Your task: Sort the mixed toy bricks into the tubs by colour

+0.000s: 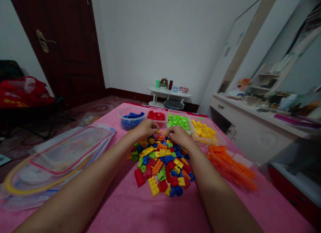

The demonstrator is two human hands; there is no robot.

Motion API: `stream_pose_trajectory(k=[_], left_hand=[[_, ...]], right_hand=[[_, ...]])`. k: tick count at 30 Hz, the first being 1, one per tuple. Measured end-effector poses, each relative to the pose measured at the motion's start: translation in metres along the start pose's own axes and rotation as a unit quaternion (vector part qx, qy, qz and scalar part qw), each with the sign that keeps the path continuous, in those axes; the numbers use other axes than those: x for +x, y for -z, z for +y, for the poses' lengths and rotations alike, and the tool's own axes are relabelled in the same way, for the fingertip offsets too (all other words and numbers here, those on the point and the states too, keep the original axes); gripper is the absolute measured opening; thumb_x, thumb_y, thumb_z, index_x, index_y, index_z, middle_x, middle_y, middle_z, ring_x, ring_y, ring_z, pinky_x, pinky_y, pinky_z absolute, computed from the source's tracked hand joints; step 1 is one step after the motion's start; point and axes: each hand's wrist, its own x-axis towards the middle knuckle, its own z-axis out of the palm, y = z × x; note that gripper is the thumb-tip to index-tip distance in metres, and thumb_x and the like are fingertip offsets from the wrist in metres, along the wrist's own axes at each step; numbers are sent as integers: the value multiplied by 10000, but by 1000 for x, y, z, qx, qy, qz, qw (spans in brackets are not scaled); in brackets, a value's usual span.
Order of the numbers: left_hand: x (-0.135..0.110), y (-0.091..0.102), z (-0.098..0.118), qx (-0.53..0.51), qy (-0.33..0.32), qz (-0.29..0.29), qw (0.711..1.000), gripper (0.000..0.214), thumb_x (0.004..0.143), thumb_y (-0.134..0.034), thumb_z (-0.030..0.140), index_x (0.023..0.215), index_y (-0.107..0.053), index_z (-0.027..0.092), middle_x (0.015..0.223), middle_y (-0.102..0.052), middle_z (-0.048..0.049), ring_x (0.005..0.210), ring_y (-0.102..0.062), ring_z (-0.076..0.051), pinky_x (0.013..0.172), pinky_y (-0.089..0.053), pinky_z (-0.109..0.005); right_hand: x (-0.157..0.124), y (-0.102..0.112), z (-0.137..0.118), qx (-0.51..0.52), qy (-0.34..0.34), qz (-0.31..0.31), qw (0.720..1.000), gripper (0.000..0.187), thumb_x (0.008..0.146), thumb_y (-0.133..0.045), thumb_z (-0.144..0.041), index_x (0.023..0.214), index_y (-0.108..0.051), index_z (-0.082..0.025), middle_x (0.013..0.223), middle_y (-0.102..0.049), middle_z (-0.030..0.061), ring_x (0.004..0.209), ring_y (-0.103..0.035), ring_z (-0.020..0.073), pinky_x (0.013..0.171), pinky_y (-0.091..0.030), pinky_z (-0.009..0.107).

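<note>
Both arms reach over a mixed pile of toy building bricks (160, 154) in red, yellow, blue, green and orange. At the pile's far edge, my left hand (146, 128) pinches a small yellow brick (158, 132) between thumb and fingers. My right hand (178, 135) faces it, fingers curled, with another small yellow piece (164, 133) at its fingertips. Just beyond the hands stand clear containers of sorted bricks: blue bricks (134, 115), red bricks (156, 115), green bricks (178, 121) and yellow bricks (204, 130).
Stacked clear container lids (72, 149) lie on the left of the pink tablecloth (150, 214). Orange bricks (230, 166) in a clear bag or container rest at the right. A white dresser (240, 122) stands to the right, a small white table (165, 91) by the far wall.
</note>
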Motion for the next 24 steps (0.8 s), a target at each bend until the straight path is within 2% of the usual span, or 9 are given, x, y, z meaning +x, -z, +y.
stream_pose_trajectory(k=[6,9,13,16,19,22,24], left_hand=[[-4,-14,1,50,-13,-47,998,407,704,-588,211,1101,-664,167,945,-709,-73,811,-626,-185,681,-430,-233],[-6,-25,2,73,-37,-44,996,353,687,-574,168,1019,-693,160,890,-713,-73,783,-629,-188,665,-424,-240],[-5,-32,2,60,-50,-2,997,273,688,-574,179,924,-709,158,790,-712,-66,727,-631,-187,640,-427,-247],[-2,-28,1,17,-39,29,999,321,709,-567,193,1002,-694,164,781,-709,-61,712,-628,-175,636,-434,-247],[0,-18,-1,-89,-5,20,996,333,730,-539,185,1021,-682,111,748,-699,-61,637,-606,-144,581,-431,-225],[2,-10,-3,-181,26,-3,983,288,714,-557,195,940,-696,81,720,-689,-50,587,-577,-119,546,-425,-209],[2,-7,-5,-188,40,1,981,252,684,-583,190,879,-705,87,684,-679,-32,572,-563,-109,535,-415,-199]], right_hand=[[-3,-6,-2,22,69,-2,997,311,675,-550,-130,924,-710,-226,888,-705,11,791,-611,148,654,-408,216],[-3,-14,-6,-3,60,1,998,260,697,-569,-166,910,-710,-214,874,-704,30,787,-613,157,651,-407,229],[-2,-17,-11,-14,47,1,999,203,724,-598,-232,890,-712,-208,866,-704,45,776,-611,164,651,-407,240],[-3,-5,-11,10,58,22,998,234,721,-600,-219,931,-704,-213,884,-701,37,780,-606,155,650,-406,229],[-8,14,-12,22,36,29,999,203,722,-574,-204,875,-708,-197,815,-696,34,720,-599,148,600,-393,223],[-16,26,-19,14,48,-21,999,133,703,-602,-254,763,-706,-195,725,-680,22,655,-585,141,560,-373,223],[-21,27,-28,-2,60,-61,996,123,675,-638,-282,748,-708,-211,708,-676,7,637,-579,134,551,-362,221]])
